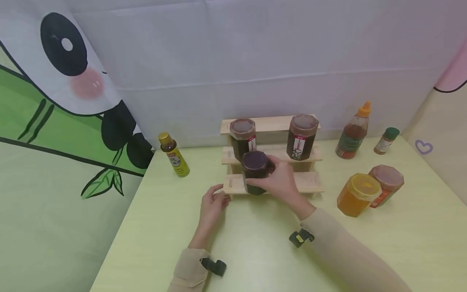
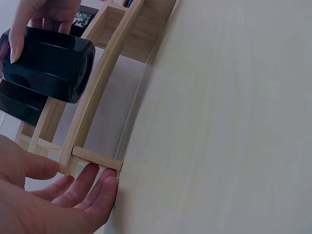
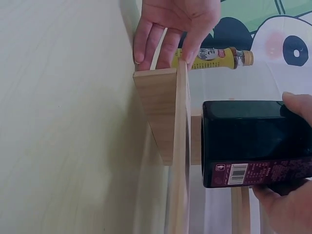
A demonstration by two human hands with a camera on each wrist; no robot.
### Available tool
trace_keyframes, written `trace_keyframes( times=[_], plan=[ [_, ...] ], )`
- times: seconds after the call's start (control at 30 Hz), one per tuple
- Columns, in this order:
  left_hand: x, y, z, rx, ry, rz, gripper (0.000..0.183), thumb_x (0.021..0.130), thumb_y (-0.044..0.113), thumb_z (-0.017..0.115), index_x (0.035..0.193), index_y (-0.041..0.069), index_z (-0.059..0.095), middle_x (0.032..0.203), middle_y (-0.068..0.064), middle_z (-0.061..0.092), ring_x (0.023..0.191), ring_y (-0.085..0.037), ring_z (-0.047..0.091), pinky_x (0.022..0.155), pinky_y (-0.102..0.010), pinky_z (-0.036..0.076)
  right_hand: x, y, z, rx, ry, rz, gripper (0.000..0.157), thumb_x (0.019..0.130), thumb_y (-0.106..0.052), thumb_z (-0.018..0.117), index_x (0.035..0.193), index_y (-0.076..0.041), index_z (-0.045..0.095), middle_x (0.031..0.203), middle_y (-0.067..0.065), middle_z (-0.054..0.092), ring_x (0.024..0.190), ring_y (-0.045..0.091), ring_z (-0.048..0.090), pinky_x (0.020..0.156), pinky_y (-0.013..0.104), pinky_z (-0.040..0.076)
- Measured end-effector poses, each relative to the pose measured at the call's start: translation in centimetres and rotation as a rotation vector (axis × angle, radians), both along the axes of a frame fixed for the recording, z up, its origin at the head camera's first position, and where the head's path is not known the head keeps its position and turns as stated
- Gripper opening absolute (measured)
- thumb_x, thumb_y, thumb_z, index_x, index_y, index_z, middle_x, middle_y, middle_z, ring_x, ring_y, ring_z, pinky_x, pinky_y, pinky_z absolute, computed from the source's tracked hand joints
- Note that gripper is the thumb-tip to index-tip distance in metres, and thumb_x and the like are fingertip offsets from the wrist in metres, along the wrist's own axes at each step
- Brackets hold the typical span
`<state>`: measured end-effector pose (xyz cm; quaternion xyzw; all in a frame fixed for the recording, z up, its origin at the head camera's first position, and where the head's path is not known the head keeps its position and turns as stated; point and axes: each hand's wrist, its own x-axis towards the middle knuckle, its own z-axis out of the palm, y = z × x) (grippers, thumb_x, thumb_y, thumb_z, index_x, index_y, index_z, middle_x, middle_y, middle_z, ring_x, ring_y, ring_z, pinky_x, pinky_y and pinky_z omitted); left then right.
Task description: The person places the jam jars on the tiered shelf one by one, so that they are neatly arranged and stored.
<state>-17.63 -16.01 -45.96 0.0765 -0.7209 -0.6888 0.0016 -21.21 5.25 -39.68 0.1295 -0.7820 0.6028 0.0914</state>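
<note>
My right hand (image 1: 281, 180) grips a dark hexagonal jar (image 1: 255, 172) between thumb and fingers. A label with a barcode shows on the jar (image 3: 258, 146) in the right wrist view. The jar is over the left part of the lowest step of a three-step wooden rack (image 1: 310, 181), and its base appears just off the board. At the rack's left end, my left hand (image 1: 212, 207) holds the lowest step, thumb at the board's corner and fingertips against the end piece (image 2: 97, 158). Two dark jars with labels, one left (image 1: 243, 138) and one right (image 1: 302, 138), stand higher on the rack.
Left of the rack stands a yellow-labelled bottle (image 1: 174, 155). To the right are a sauce bottle with an orange cap (image 1: 353, 136), a small green-capped bottle (image 1: 386, 141), a honey-coloured jar (image 1: 358, 195) and a reddish jar (image 1: 387, 182). A cloth backdrop (image 1: 219, 101) rises behind the table.
</note>
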Motion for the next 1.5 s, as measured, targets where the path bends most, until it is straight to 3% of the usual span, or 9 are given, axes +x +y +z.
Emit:
trace_keyframes(
  times=[0.23,1.07,1.5],
  plan=[
    [0.9,0.7,2.1,-0.02,-0.006,0.002,0.033,0.1,0.002,0.044,0.13,-0.011,0.045,0.109,-0.033,0.06,0.103,-0.047,0.058,0.089,-0.05,0.049,-0.2,-0.8,-0.6,0.006,-0.012,-0.025,0.07,0.057,-0.019,0.094,0.117,-0.002,0.062,0.11,0.01,0.066,0.098,0.019,0.064,0.082,0.03,0.053],
    [0.9,0.6,1.9,-0.006,-0.01,-0.002,0.033,0.1,0.002,0.045,0.131,-0.01,0.045,0.108,-0.033,0.06,0.101,-0.048,0.058,0.089,-0.052,0.048,-0.3,-2.2,-1.1,0.035,0.023,-0.072,0.069,0.057,-0.023,0.094,0.117,-0.004,0.063,0.103,0.005,0.068,0.09,0.014,0.065,0.076,0.029,0.054],
    [0.9,0.7,2.0,-0.023,-0.015,0.005,0.033,0.1,0.001,0.044,0.131,-0.01,0.045,0.108,-0.033,0.061,0.102,-0.047,0.058,0.089,-0.051,0.048,-0.4,-2.7,-1.5,0.02,0.015,-0.076,0.076,0.058,-0.02,0.093,0.123,0.0,0.059,0.112,0.011,0.066,0.1,0.019,0.063,0.083,0.028,0.053]
  ],
)
